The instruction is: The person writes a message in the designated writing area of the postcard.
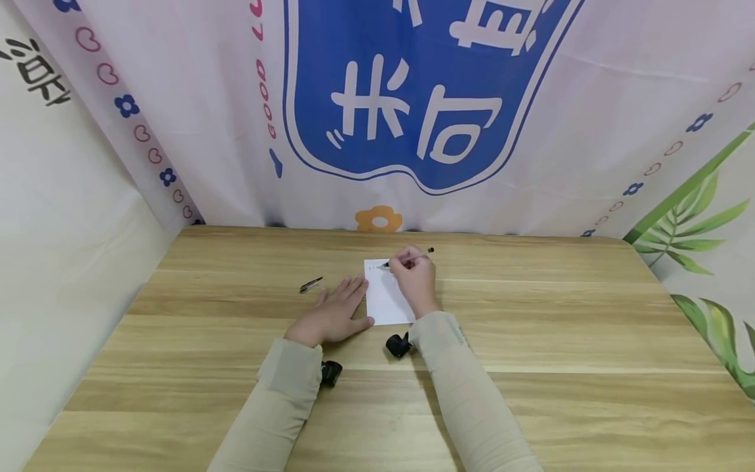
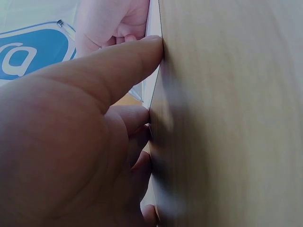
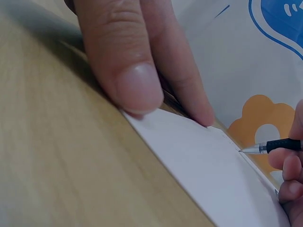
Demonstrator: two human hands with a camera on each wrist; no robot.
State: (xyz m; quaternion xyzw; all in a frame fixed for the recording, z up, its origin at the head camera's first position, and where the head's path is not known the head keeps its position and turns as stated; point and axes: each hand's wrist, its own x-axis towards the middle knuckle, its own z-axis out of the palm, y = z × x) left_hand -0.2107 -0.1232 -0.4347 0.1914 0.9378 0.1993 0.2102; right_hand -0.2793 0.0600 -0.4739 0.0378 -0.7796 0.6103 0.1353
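A small white sheet of paper [image 1: 386, 301] lies on the wooden table, with a few faint marks along its top left. My right hand [image 1: 415, 278] pinches a pen [image 1: 421, 254] with a black grip; in the right wrist view the tip of that pen [image 3: 255, 149] meets the paper [image 3: 189, 161] near its far edge. My left hand [image 1: 336, 311] lies flat with fingers extended, thumb and fingertips touching the sheet's left edge. Seen from the left wrist, the left hand [image 2: 66, 123] has its fingertips down on the surface, and the right hand [image 2: 113, 23] is beyond it.
A dark pen cap [image 1: 310, 284] lies on the table [image 1: 560, 341] to the left of the paper. Black wrist devices [image 1: 398, 345] sit by both sleeves. A printed cloth [image 1: 236, 177] with a blue sign hangs along the table's far edge.
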